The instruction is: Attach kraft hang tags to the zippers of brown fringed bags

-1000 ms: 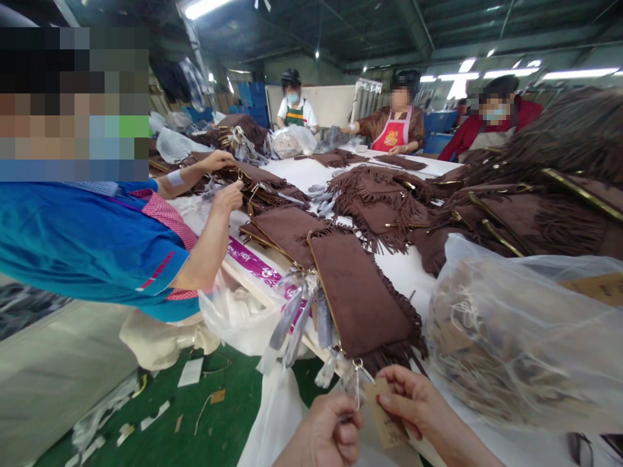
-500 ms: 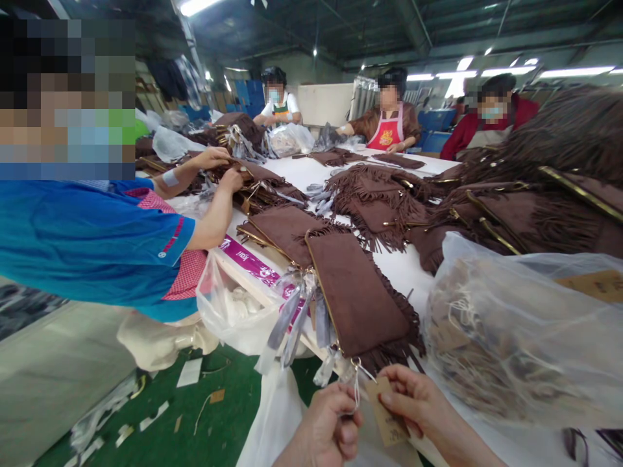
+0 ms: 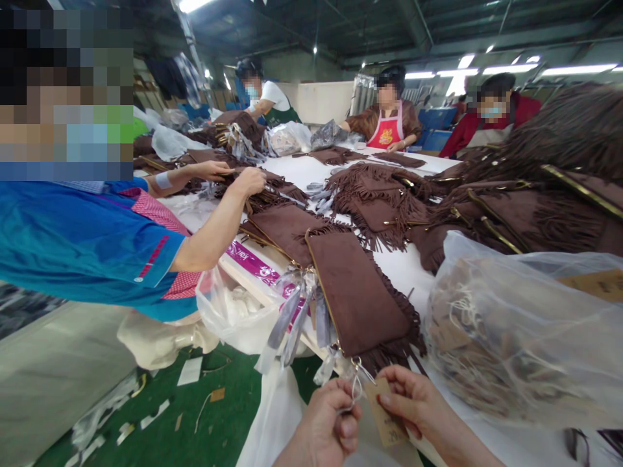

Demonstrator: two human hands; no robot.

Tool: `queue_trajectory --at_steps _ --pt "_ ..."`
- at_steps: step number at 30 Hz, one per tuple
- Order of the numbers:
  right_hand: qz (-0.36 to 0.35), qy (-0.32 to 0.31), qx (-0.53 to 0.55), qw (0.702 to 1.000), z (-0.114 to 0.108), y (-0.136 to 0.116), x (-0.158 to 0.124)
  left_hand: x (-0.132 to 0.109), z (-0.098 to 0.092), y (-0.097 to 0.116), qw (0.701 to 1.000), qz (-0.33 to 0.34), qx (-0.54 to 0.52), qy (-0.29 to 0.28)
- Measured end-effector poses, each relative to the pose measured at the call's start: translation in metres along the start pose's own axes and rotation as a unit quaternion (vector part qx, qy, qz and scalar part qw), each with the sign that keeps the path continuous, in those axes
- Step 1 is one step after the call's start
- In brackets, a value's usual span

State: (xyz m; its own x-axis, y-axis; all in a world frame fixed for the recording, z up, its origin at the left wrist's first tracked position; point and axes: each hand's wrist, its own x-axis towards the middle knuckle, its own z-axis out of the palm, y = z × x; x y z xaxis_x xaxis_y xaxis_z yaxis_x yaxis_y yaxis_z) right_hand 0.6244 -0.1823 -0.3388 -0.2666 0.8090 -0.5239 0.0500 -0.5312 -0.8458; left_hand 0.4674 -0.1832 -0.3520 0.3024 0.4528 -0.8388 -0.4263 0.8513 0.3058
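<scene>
Cardboard tag (image 3: 384, 418) sits at the bottom edge of the view, just off the near corner of the brown fringed pouch (image 3: 357, 295). It is pinched between thumb and fingers of the right hand (image 3: 413, 405), and its print is too small to read. Just to its left, the left hand (image 3: 328, 428) is closed in a tight pinch on the white string (image 3: 357, 389) that runs up to the pouch's zip pull. The frame cuts off both wrists.

At far left a co-worker in a blue shirt (image 3: 87, 240) leans in, with hands (image 3: 250, 180) on a pile of pouches further up the table; what the fingers grip is hard to make out. Below that arm a white plastic bag (image 3: 233, 311) hangs at the table edge over a green floor (image 3: 219, 421) littered with paper scraps. The table (image 3: 311, 172) is covered in white and heaped with brown fringed pouches (image 3: 535, 194), too overlapped to count. At right a clear plastic bag (image 3: 516, 337) blurs the tags and strings inside it, and the frame cuts it off. Three more people are at the far side, under strip lights in a dark-roofed hall.
</scene>
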Motion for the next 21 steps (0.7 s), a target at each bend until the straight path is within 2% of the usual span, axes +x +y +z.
queue_trajectory --at_steps 5,11,13,14,16,18,19,20,21 --pt "0.006 -0.003 0.011 1.0 0.001 0.001 -0.001 0.001 -0.002 0.001 1.0 0.003 -0.002 -0.018" --pt "0.002 -0.005 0.002 1.0 -0.001 -0.004 -0.004 -0.003 -0.004 0.003 0.995 -0.001 0.043 -0.087" --pt "0.011 -0.01 0.009 1.0 -0.001 -0.005 -0.003 -0.002 -0.006 0.001 0.989 0.061 0.121 -0.067" --pt "0.018 -0.013 0.016 1.0 -0.001 -0.006 -0.003 -0.001 -0.008 -0.001 0.976 0.121 0.174 -0.038" --pt "0.031 -0.018 0.029 0.999 0.0 -0.006 -0.003 0.0 -0.013 -0.005 0.924 0.27 0.268 0.03" --pt "0.037 -0.02 0.039 0.998 0.002 -0.005 -0.002 0.002 -0.017 -0.007 0.864 0.397 0.301 0.069" --pt "0.037 -0.02 0.041 0.998 0.004 -0.005 -0.002 0.003 -0.019 -0.007 0.848 0.437 0.294 0.068" --pt "0.036 -0.018 0.043 0.998 0.006 -0.005 -0.001 0.004 -0.019 -0.007 0.844 0.454 0.28 0.055" --pt "0.035 -0.015 0.045 0.998 0.007 -0.005 -0.001 0.004 -0.02 -0.006 0.853 0.45 0.262 0.035"
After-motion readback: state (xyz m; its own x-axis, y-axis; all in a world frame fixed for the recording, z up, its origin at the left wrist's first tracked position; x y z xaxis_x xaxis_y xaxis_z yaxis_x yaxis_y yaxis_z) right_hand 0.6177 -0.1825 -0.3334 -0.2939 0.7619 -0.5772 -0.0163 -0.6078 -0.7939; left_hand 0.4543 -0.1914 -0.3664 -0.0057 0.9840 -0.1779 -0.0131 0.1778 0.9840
